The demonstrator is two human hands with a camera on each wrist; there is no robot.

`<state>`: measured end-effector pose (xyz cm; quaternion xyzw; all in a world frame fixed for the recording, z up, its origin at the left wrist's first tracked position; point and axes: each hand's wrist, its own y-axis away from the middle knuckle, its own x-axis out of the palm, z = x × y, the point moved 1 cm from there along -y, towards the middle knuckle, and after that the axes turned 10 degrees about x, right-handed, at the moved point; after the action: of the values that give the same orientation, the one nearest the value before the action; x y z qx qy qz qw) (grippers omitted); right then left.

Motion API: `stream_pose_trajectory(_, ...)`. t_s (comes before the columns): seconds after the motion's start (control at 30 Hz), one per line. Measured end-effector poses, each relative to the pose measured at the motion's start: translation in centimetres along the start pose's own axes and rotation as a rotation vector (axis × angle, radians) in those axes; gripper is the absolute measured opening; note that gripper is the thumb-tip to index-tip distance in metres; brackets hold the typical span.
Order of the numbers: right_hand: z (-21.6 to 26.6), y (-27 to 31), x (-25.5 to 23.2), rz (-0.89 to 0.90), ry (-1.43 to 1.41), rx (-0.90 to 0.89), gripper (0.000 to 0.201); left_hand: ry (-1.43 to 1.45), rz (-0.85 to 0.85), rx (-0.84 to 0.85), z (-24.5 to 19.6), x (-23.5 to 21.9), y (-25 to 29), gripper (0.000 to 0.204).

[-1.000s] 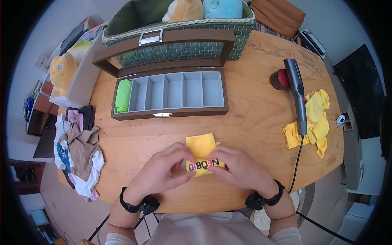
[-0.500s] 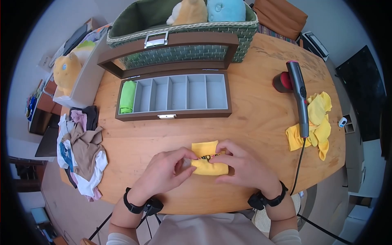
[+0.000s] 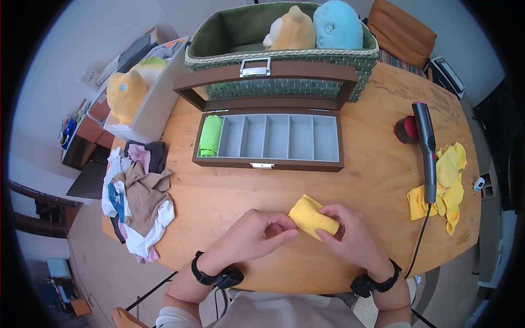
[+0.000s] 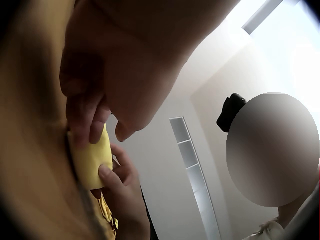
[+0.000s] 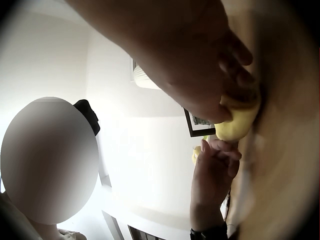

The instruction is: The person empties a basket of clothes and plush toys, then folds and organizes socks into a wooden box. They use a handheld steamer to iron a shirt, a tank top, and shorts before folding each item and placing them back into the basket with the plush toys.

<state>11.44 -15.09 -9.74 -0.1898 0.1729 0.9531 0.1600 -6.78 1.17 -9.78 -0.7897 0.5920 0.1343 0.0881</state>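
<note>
A rolled yellow cloth lies at a slant on the wooden table, low in the head view. My right hand grips its right end, thumb in front and fingers behind. At the left end, my left hand touches the roll with its fingertips while the thumb stays apart from it. The left wrist view shows those left fingers resting on the yellow surface. Beyond the hands stands a brown compartment box with its lid raised. A rolled green cloth fills its leftmost compartment.
Heaped clothes lie at the table's left. On the right, a dark grey corded appliance lies partly over crumpled yellow cloths. A green woven basket with plush toys stands behind the box, beside a white bin.
The yellow cloth has gone from part-flat to a tighter roll, its printed lettering now out of sight. It has turned aslant. The head view has swung left.
</note>
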Motion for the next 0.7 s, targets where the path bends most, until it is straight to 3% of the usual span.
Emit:
stream_pose_trajectory(0.1, -0.6, 0.1, 0.5, 0.131, -0.233, 0.145, 0.031, 0.019, -0.010, 0.030, 0.5, 0.3, 0.2, 0.022)
stream_pose_trajectory(0.3, -1.9, 0.5, 2.4, 0.391, -0.501, 0.159, 0.022, 0.139, 0.065, -0.012, 0.4, 0.6, 0.7, 0.036)
stream_pose_trajectory(0.37, -0.9, 0.6, 2.3, 0.366, -0.481, 0.171, 0.021, 0.251, 0.075, 0.034, 0.7, 0.7, 0.7, 0.039)
stream_pose_trajectory(0.53, -0.9, 0.7, 2.4, 0.319, -0.493, 0.141, 0.018, 0.096, 0.131, 0.150, 0.9, 0.5, 0.8, 0.039)
stream_pose_trajectory(0.63, -0.8, 0.8, 1.8, 0.292, -0.332, 0.031, 0.016, 0.089, 0.107, 0.158, 0.8, 1.0, 0.8, 0.038)
stream_pose_trajectory(0.7, 0.4, 1.0, 0.9, 0.134, 0.039, 0.011, 0.015, 0.096, 0.067, 0.163, 0.6, 1.1, 0.5, 0.038)
